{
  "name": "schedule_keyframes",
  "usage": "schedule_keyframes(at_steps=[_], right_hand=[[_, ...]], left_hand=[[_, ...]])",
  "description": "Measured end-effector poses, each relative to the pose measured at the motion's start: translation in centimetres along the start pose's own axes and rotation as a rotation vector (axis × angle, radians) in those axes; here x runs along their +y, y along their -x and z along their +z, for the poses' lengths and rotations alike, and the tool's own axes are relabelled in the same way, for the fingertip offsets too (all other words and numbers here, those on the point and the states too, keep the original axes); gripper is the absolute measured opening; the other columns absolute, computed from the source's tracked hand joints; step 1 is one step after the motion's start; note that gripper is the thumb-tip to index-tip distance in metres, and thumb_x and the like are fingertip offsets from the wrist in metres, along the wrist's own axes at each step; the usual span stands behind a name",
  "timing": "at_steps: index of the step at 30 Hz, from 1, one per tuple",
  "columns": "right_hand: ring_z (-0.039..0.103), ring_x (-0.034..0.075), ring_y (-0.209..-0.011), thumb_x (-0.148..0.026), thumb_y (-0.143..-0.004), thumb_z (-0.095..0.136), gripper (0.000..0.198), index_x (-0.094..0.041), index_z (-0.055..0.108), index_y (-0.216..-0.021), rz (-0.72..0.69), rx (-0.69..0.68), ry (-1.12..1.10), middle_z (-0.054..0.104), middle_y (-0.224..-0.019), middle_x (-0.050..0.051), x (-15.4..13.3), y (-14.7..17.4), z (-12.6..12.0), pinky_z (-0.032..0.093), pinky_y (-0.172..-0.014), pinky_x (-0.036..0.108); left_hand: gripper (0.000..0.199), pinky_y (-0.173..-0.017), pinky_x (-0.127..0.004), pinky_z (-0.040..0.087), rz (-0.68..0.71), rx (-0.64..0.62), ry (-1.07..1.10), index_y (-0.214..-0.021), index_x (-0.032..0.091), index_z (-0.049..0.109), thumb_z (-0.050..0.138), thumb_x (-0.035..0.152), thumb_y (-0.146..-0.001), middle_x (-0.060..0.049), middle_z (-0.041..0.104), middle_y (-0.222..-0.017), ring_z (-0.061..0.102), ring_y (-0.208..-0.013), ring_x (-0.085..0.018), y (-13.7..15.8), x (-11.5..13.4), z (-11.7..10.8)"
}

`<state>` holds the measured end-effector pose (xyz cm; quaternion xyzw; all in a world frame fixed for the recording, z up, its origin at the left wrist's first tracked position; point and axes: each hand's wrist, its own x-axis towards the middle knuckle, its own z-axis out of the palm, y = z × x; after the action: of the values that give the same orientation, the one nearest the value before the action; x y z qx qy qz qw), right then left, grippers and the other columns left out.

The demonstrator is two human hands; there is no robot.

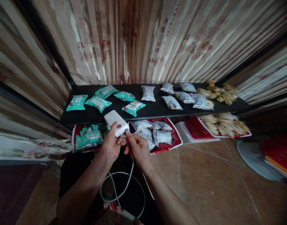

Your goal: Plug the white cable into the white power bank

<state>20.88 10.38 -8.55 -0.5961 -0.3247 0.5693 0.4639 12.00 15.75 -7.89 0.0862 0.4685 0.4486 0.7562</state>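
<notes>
Left hand [110,144] gripped white power bank [116,123] | right hand [137,147] pinched white cable [124,187] end at its port | above black shelf [157,107].

power bank [116,122]: white
cable [124,187]: white
shelf [155,107]: black
left packets [98,102]: teal, red marks
middle packets [148,93]: white, striped edges
curtain [138,40]: beige and brown stripes

Dim indoor light, sheen on curtain [138,40], strong fisheye bend at edges, corners soft, foreground dark.
</notes>
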Motion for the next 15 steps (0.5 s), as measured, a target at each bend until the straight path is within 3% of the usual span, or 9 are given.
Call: schedule_keyframes(at_steps=[8,15], right_hand=[[0.042,0.004,-0.033,-0.067,-0.071,0.058,0.058,-0.009,0.056,-0.076,0.034,-0.059,-0.119,0.063,-0.067,0.006,-0.7,1.4,0.1,0.023,-0.028,0.014],[0.048,0.007,-0.036,-0.068,-0.07,0.059,0.06,-0.009,0.056,-0.083,-0.021,-0.054,-0.161,0.064,-0.071,0.007,-1.5,2.8,0.6,0.028,-0.027,0.014]], left_hand=[[0.036,-0.034,-0.016,0.015,0.232,0.023,-0.06,-0.076,0.014,0.047,0.07,0.042,-0.07,0.005,0.044,-0.057,0.029,-0.037,-0.002,1.5,-0.3,-0.1],[0.043,-0.042,-0.015,0.036,0.358,0.045,-0.136,-0.085,0.015,0.055,0.076,0.045,-0.062,0.003,0.053,-0.067,0.045,-0.048,-0.005,3.9,-0.2,0.7]])
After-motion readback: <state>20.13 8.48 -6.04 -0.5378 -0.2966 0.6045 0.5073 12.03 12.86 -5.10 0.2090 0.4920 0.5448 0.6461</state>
